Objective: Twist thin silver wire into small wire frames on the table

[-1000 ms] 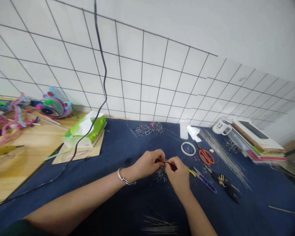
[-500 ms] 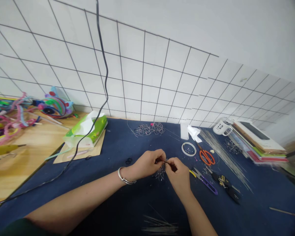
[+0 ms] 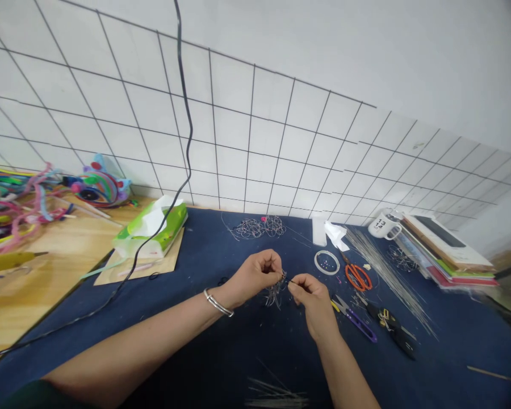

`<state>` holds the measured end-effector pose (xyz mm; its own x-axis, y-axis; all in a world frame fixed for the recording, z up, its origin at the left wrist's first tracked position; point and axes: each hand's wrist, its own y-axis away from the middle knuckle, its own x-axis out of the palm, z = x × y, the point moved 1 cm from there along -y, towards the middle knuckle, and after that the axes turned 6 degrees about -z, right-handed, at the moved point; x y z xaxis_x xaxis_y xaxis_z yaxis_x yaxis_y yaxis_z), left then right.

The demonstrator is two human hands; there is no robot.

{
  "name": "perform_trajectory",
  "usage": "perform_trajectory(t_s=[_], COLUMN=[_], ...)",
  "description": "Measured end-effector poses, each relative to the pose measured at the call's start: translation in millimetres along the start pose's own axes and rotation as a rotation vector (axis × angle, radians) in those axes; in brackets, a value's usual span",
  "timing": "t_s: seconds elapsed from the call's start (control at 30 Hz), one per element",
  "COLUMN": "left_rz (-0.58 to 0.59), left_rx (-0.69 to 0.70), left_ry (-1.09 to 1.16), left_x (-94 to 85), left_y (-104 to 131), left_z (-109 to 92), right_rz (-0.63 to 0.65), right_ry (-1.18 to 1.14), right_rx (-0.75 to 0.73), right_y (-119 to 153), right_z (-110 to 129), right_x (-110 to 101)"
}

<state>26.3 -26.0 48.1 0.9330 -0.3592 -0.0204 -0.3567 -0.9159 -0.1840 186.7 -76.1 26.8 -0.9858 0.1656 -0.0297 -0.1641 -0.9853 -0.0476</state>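
Near the middle of the dark blue cloth (image 3: 221, 363), my left hand (image 3: 259, 275) is closed in a pinch on a small bunch of thin wire (image 3: 274, 295), whose loose ends hang below the fingers. Just right of it, my right hand (image 3: 313, 295) is closed with thumb and forefinger on a thin dark strand (image 3: 293, 282) that runs toward the bunch. A silver bangle (image 3: 218, 304) circles my left wrist. Loose straight wires (image 3: 276, 393) lie at the front edge of view.
Coiled wire (image 3: 259, 226) lies at the back. To the right are orange scissors (image 3: 358, 277), purple snips (image 3: 360, 324), black pliers (image 3: 394, 329), long wires (image 3: 392, 278), a mug (image 3: 384, 225) and books (image 3: 451, 250). A tissue pack (image 3: 157, 227) and a black cable (image 3: 132, 270) are left.
My hands have moved apart, the right one to the right and the left one slightly up and left. A dark strand now shows between them. The view has shifted slightly.
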Motion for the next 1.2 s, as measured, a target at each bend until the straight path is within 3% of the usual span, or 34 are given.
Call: perform_trajectory(t_s=[0.17,0.37,0.5,0.7,0.87,1.03,1.2], left_rz=[-0.135,-0.133,-0.169,-0.047,-0.025,0.040,0.033], left_rx=[-0.081,-0.145,-0.038,0.060,0.184,0.283,0.401], left_ry=[0.246,0.426,0.211,-0.107,-0.386,-0.664,-0.852], left_x=[-8.7,-20.7,-17.3,3.0,7.7,9.0,11.1], left_y=[-6,-11,-12,0,7,13,18], left_z=[-3,-9,-7,0,-8,-13,-14], right_rz=[-0.036,-0.034,-0.095,-0.123,-0.118,-0.210,-0.220], right_ry=[-0.030,-0.020,0.093,0.361,0.465,0.617,0.622], right_rx=[0.036,0.025,-0.077,-0.418,-0.462,-0.507,-0.449], right_y=[-4,-8,-4,11,12,9,8], right_z=[-4,-6,1,22,18,7,4], right_x=[-2,-8,-7,3,7,9,7])
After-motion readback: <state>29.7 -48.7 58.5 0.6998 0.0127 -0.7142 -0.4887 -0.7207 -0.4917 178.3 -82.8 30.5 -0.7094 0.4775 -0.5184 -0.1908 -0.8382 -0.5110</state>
